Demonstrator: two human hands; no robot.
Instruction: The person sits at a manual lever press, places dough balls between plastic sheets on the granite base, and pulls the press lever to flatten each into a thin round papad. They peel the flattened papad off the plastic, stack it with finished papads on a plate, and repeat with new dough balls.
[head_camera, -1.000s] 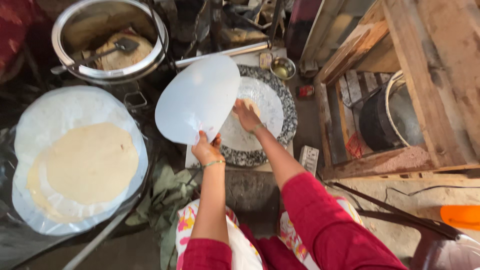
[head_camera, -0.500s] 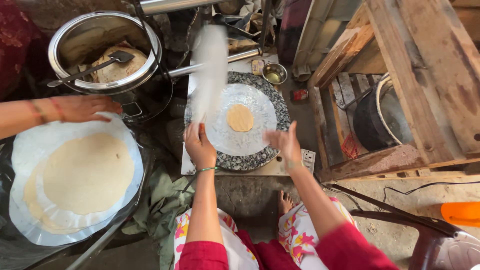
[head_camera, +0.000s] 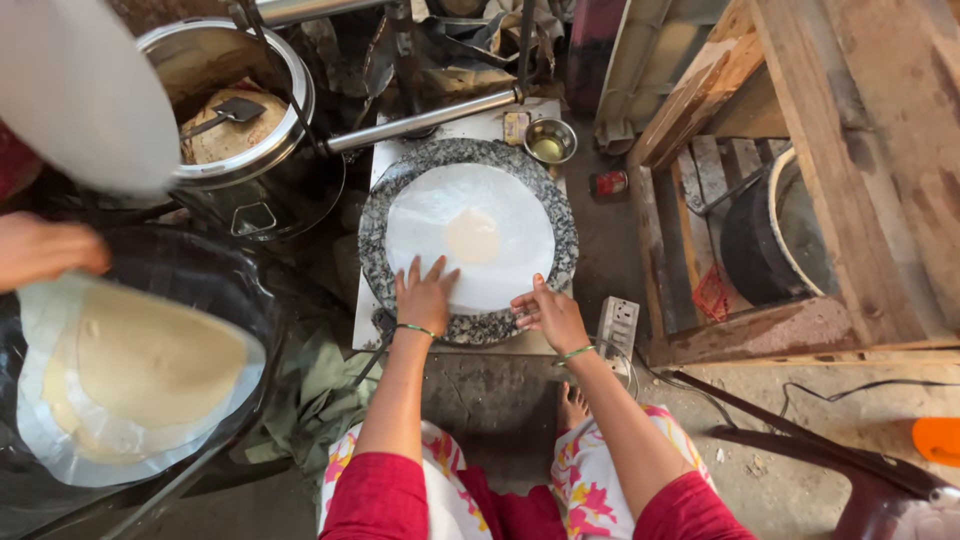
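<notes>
A round speckled granite slab (head_camera: 385, 195) lies in front of me with a white plastic sheet (head_camera: 500, 200) spread over a small dough ball (head_camera: 472, 236). My left hand (head_camera: 424, 295) rests flat on the near edge of the sheet, fingers spread. My right hand (head_camera: 548, 314) touches the sheet's near right edge with its fingertips. Neither hand grips anything.
Another person's hand (head_camera: 45, 250) at the left lifts a sheet with a rolled flat dough round (head_camera: 150, 365) off a black pan (head_camera: 215, 275). A steel pot (head_camera: 235, 95) with a spoon, a metal lever bar (head_camera: 425, 118), a small oil bowl (head_camera: 549, 141), a wooden crate (head_camera: 800, 160) and a power strip (head_camera: 617, 325) surround the slab.
The white sheet I held up in my left hand now lies over the dough ball. Both my hands have come down to its near edge. The other person's hand lifted the left sheet.
</notes>
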